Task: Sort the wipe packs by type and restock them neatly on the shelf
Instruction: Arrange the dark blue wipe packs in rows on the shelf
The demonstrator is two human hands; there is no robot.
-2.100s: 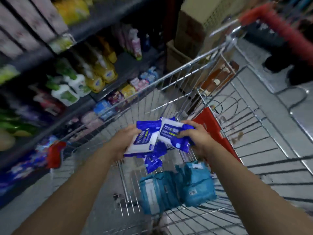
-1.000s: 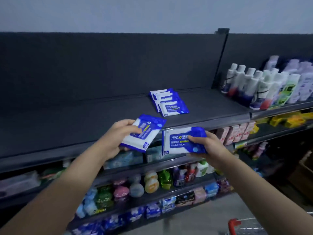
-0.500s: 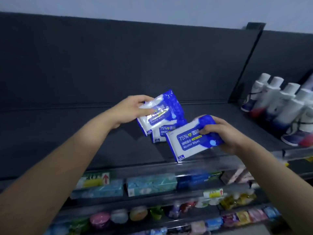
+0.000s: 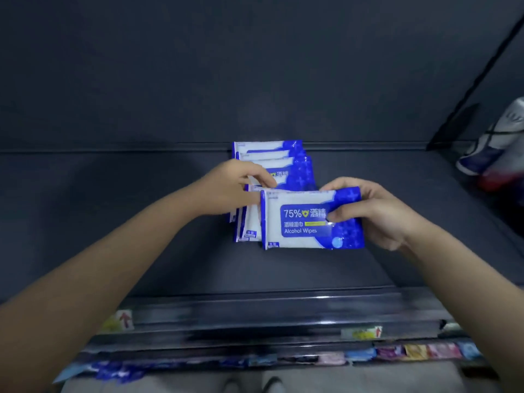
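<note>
Now the dark shelf [image 4: 113, 222] fills the view, with its dark back panel [image 4: 198, 66] behind both grips. White and blue bottles [image 4: 499, 143] stand far out beyond the right grip [image 4: 368, 211], well apart from it.

A row of alcohol wipe packs [image 4: 297, 165] lies on the shelf just behind the two grips and runs back to the panel, each pack overlapping the next. Half a second ago both grips held their packs tilted in the air above the near end of this row. They have since come down to it.

The left grip [image 4: 235, 191] pinches the left packs [image 4: 249, 225], fingers on top and thumb against the edge. These packs now lie against the near end of the row. The right grip holds the front pack [image 4: 300, 222] by its blue end, thumb on the face. The front pack is level, label up, just beside the left grip and overlapping the left packs.

All the packs in view match, so this looks like same type joining same type. Only letting go and straightening seem left for this handful.

Small price tags [image 4: 361, 333] sit on the shelf edge below the grips.
</note>
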